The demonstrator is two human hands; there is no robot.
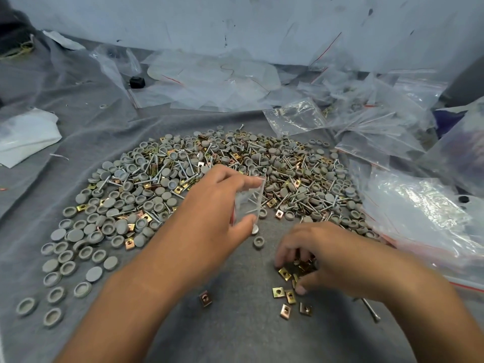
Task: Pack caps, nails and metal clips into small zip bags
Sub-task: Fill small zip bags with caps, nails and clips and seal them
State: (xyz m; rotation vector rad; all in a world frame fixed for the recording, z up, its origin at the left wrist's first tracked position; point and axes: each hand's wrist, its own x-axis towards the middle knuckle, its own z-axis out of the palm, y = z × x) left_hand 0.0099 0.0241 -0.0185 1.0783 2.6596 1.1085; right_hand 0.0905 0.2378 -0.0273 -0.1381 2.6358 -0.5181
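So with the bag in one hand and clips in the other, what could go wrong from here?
1. The left hand pinches the small bag only by its edges; nails already show inside, so tilting it could spill them.
2. The right hand gathers several clips at once; some could drop onto the cloth among the loose clips, upsetting the count.
3. A lone nail lies by the right wrist and may be overlooked.
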